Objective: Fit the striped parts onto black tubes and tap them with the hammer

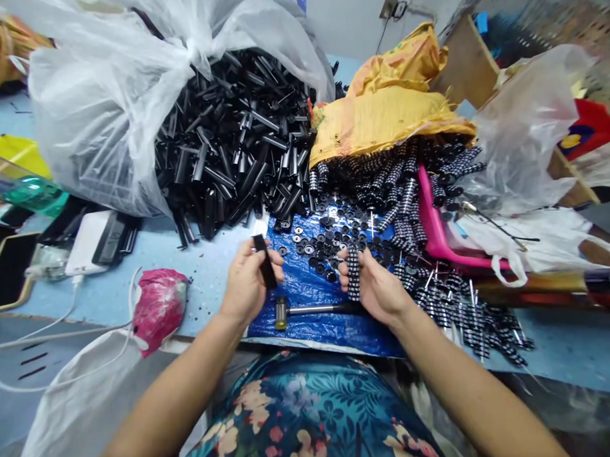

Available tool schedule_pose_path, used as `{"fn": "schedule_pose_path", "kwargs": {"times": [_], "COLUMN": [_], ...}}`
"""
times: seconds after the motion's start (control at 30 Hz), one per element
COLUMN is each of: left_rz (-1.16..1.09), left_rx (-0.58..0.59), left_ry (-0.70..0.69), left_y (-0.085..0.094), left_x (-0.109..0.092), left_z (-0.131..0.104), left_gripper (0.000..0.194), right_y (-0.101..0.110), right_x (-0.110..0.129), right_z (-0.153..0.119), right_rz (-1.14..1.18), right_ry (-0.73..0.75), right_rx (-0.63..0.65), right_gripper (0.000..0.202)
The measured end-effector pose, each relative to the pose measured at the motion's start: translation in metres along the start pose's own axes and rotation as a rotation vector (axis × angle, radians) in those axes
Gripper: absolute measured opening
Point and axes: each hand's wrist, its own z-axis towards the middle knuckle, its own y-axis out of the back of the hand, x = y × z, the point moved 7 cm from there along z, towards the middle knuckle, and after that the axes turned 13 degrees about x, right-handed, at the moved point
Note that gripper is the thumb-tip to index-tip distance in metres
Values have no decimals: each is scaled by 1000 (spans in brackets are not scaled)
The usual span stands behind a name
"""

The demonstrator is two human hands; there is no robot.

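Note:
My left hand (247, 277) grips a short black tube (265, 262), held tilted above the left edge of a blue plastic sheet (307, 288). In my right hand (380, 286) is a patterned black-and-white roller (353, 273), upright between thumb and fingers. A small hammer (312, 309) with a yellow-tipped head lies on the sheet between my forearms, its dark grip end near my right hand. Small round black caps (330, 241) are scattered on the sheet just beyond both hands. Past them, a large heap of black tubes (237, 151) spills from a clear plastic bag (111, 115).
A yellow sack (391, 119) with patterned rollers (404, 192) stands at the back right, by a pink plastic frame (432, 224). More rollers with metal pins (468, 316) lie right. On the left are a pink bundle (160, 307), a white power bank (95, 242) and a phone (9, 269).

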Motion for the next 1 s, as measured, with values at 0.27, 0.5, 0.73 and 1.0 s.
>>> {"fn": "schedule_pose_path", "kwargs": {"times": [0.27, 0.5, 0.73, 1.0], "left_rz": [244, 497, 404, 286], "left_rx": [148, 228, 281, 124], "left_ry": [111, -91, 110, 103], "left_y": [-30, -60, -49, -47], "left_x": [35, 34, 32, 33], "left_z": [-30, -26, -31, -39], "left_gripper": [30, 21, 34, 47], "right_y": [-58, -65, -57, -72], "right_x": [-14, -11, 25, 43], "right_z": [2, 4, -23, -44], "right_rz": [670, 483, -675, -901], "right_ry": [-49, 93, 574, 743], "right_rx": [-104, -202, 74, 10], "right_gripper": [49, 46, 105, 97]}}
